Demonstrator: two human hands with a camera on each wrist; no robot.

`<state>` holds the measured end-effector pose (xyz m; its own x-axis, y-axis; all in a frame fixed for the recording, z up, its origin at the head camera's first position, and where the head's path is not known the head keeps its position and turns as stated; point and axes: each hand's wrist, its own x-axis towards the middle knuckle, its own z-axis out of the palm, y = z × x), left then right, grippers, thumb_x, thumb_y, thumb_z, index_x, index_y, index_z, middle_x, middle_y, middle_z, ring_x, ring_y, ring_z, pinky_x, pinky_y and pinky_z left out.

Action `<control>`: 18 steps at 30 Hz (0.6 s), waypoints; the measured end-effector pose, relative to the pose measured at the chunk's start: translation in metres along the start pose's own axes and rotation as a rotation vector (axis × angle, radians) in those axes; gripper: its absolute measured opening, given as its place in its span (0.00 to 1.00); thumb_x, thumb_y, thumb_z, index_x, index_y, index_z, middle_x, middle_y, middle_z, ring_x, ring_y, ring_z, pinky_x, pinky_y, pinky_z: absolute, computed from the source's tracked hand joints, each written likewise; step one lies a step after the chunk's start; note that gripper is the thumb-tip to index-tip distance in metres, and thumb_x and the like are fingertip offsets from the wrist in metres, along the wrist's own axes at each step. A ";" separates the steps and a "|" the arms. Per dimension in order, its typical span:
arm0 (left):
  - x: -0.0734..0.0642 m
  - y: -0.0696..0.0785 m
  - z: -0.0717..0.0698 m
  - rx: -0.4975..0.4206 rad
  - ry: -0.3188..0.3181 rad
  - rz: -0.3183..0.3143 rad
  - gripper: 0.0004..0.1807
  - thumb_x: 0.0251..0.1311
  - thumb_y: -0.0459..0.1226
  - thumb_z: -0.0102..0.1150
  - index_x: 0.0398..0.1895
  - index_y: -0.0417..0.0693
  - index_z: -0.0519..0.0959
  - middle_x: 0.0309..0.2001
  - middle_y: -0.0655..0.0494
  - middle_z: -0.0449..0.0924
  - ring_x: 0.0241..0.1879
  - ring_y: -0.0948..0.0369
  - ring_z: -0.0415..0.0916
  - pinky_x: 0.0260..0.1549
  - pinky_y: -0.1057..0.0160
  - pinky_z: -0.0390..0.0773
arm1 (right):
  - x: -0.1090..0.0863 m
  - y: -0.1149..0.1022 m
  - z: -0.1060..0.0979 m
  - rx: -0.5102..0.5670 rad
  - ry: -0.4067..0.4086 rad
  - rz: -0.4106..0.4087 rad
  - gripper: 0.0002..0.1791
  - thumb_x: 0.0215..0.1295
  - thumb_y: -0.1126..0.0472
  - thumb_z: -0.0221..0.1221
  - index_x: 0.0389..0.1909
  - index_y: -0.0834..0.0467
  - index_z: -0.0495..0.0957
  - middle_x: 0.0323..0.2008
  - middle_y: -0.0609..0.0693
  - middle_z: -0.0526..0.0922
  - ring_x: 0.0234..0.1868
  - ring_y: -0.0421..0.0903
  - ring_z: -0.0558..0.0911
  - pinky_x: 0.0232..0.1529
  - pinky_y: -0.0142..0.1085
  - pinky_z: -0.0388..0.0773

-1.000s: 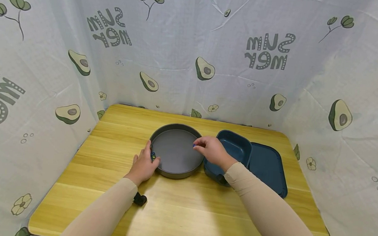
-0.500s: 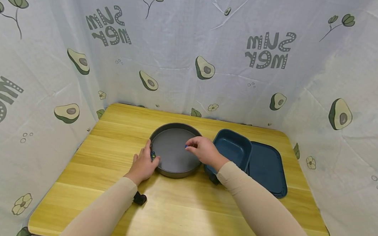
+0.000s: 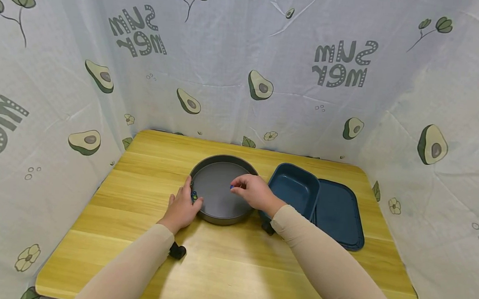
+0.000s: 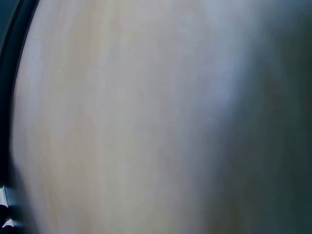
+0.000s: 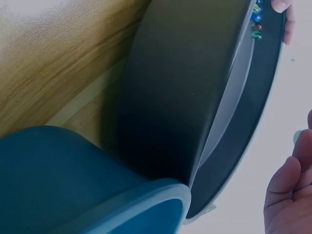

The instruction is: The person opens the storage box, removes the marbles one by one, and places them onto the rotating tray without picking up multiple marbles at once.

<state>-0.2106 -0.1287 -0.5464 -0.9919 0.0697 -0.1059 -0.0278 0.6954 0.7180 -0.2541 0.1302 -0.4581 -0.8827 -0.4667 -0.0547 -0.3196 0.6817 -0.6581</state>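
A round dark grey baking pan [image 3: 223, 189] lies mid-table. My left hand [image 3: 181, 209] holds its left rim, thumb over the inside and fingers along the outside. Several small coloured marbles [image 5: 257, 22], green, blue and reddish, sit against the pan's inner wall beside that hand. Over the right part of the pan my right hand [image 3: 253, 192] pinches a small blue marble [image 3: 232, 186] between thumb and fingertips. Just right of the pan stands a deep blue rectangular container [image 3: 296, 184], partly behind my right wrist. Only blurred tabletop [image 4: 122, 117] fills most of the left wrist view.
A flat dark blue lid [image 3: 339, 213] lies right of the container, which overlaps its left edge. Yellow wooden table [image 3: 141, 171] extends around the pan. A printed cloth [image 3: 227, 76] hangs behind and on both sides. Black wrist-camera parts [image 3: 177, 251] show under my left sleeve.
My right hand has moved left from the pan's right rim to farther over the pan, with the blue marble still pinched. My left hand stays on the rim.
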 end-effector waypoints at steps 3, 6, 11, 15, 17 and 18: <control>-0.001 0.000 0.000 -0.002 -0.003 0.000 0.50 0.77 0.52 0.51 0.88 0.50 0.33 0.82 0.34 0.53 0.82 0.38 0.53 0.78 0.26 0.36 | -0.001 -0.001 0.001 0.005 0.003 0.000 0.12 0.74 0.56 0.65 0.51 0.58 0.88 0.42 0.48 0.87 0.37 0.41 0.80 0.39 0.34 0.81; -0.002 -0.001 -0.002 -0.004 -0.009 0.001 0.50 0.77 0.52 0.51 0.88 0.50 0.33 0.82 0.34 0.53 0.82 0.38 0.53 0.78 0.26 0.36 | -0.002 -0.003 0.004 0.007 0.009 0.001 0.12 0.73 0.57 0.66 0.51 0.58 0.88 0.43 0.49 0.87 0.38 0.41 0.80 0.39 0.34 0.81; -0.004 -0.002 -0.004 -0.005 -0.014 0.004 0.50 0.77 0.52 0.52 0.88 0.51 0.33 0.82 0.34 0.53 0.82 0.38 0.53 0.78 0.26 0.35 | -0.005 -0.006 0.006 0.004 0.019 0.006 0.13 0.74 0.57 0.65 0.52 0.58 0.88 0.44 0.49 0.87 0.38 0.41 0.81 0.40 0.35 0.81; -0.005 -0.003 -0.005 -0.001 -0.014 0.007 0.50 0.77 0.53 0.51 0.88 0.51 0.33 0.82 0.34 0.54 0.82 0.38 0.53 0.78 0.27 0.36 | -0.007 -0.007 0.008 0.000 0.025 0.019 0.14 0.74 0.56 0.65 0.54 0.58 0.88 0.44 0.48 0.87 0.39 0.41 0.81 0.42 0.36 0.82; -0.006 -0.003 -0.006 0.000 -0.013 0.008 0.50 0.77 0.53 0.52 0.88 0.51 0.33 0.82 0.34 0.54 0.82 0.38 0.54 0.78 0.27 0.36 | -0.009 -0.008 0.008 0.000 0.030 0.024 0.14 0.74 0.56 0.65 0.54 0.58 0.88 0.45 0.48 0.87 0.39 0.41 0.81 0.43 0.37 0.83; -0.007 -0.004 -0.006 -0.002 -0.012 0.009 0.50 0.77 0.53 0.52 0.88 0.50 0.33 0.82 0.34 0.54 0.82 0.38 0.54 0.78 0.27 0.36 | -0.009 -0.008 0.008 0.000 0.033 0.025 0.15 0.74 0.55 0.65 0.54 0.58 0.88 0.45 0.48 0.87 0.40 0.41 0.81 0.43 0.37 0.83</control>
<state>-0.2048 -0.1360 -0.5443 -0.9906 0.0847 -0.1075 -0.0190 0.6930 0.7207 -0.2406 0.1248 -0.4582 -0.9014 -0.4305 -0.0468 -0.2969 0.6929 -0.6571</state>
